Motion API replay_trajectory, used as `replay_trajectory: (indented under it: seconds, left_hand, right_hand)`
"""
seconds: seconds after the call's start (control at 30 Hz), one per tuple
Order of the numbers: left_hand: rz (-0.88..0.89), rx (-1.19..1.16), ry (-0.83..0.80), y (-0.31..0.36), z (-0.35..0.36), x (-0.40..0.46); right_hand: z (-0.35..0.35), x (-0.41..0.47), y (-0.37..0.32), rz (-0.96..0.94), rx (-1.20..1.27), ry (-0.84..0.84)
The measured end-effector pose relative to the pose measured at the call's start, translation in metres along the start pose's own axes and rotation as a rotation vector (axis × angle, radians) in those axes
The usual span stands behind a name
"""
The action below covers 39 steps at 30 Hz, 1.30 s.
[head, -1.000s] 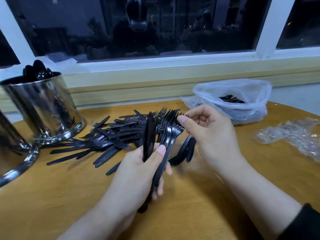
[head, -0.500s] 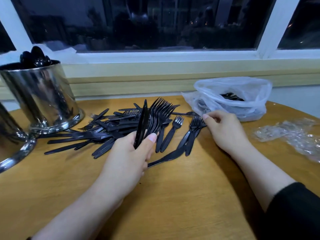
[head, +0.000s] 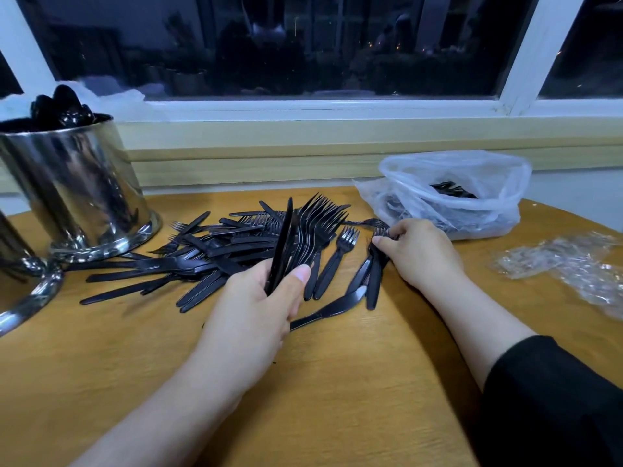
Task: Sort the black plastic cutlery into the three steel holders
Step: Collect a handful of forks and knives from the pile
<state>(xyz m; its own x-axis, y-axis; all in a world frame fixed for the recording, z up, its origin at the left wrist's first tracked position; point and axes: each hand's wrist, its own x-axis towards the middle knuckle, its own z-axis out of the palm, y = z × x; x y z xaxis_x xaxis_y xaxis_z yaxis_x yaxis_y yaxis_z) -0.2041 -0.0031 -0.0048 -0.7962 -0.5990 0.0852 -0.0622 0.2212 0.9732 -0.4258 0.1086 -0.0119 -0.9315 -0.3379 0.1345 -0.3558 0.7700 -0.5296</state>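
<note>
While my left hand (head: 251,313) keeps its bundle of forks and knives (head: 305,235) upright, fingers clamped round the handles as 0.5 s ago, my right hand (head: 419,252) has closed further on the 2 forks (head: 373,278) lying right of the loose cutlery pile (head: 209,254), thumb and fingers pinching them near the tines. Far left, 1 steel holder (head: 72,190) carries spoons (head: 62,107); a 2nd holder (head: 20,288) shows at the near-left edge. Unchanged: plastic bag (head: 472,183) far right, wooden table (head: 337,382).
</note>
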Motion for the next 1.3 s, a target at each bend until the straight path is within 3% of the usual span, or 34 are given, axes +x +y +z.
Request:
replay_trajectory:
  seconds: [0.13,0.4,0.67,0.73,0.83,0.9,0.97,1.1,1.3]
  left_hand:
    - [-0.007,0.004,-0.007,-0.002,0.000,0.002]
    - [0.002,-0.025,-0.010,-0.007,-0.003,0.005]
    - [-0.033,-0.048,-0.002,-0.002,-0.003,0.002]
    - [-0.037,-0.059,-0.005,0.000,-0.003,0.001]
    - [-0.046,-0.076,-0.016,0.002,-0.004,0.000]
    - [-0.042,-0.086,-0.016,0.004,-0.005,-0.001]
    - [-0.032,-0.092,-0.016,0.007,-0.006,-0.001]
    - [-0.053,-0.173,-0.036,0.012,-0.005,-0.005]
    - [-0.084,-0.201,-0.086,0.015,-0.006,-0.006]
  right_hand:
    - [0.001,0.001,0.000,0.000,0.153,-0.038]
    - [-0.005,-0.002,0.007,0.066,0.796,-0.004]
    - [-0.027,-0.009,-0.004,-0.092,1.105,0.383]
    - [-0.034,-0.014,-0.011,-0.125,1.215,0.311]
    - [-0.034,-0.034,-0.030,-0.162,1.426,-0.006]
    - [-0.024,-0.049,-0.044,-0.199,1.417,-0.170]
    - [-0.010,-0.058,-0.051,-0.223,1.332,-0.208]
    - [0.008,-0.071,-0.061,-0.225,1.208,-0.169]
    - [0.008,-0.075,-0.067,-0.203,1.210,-0.053]
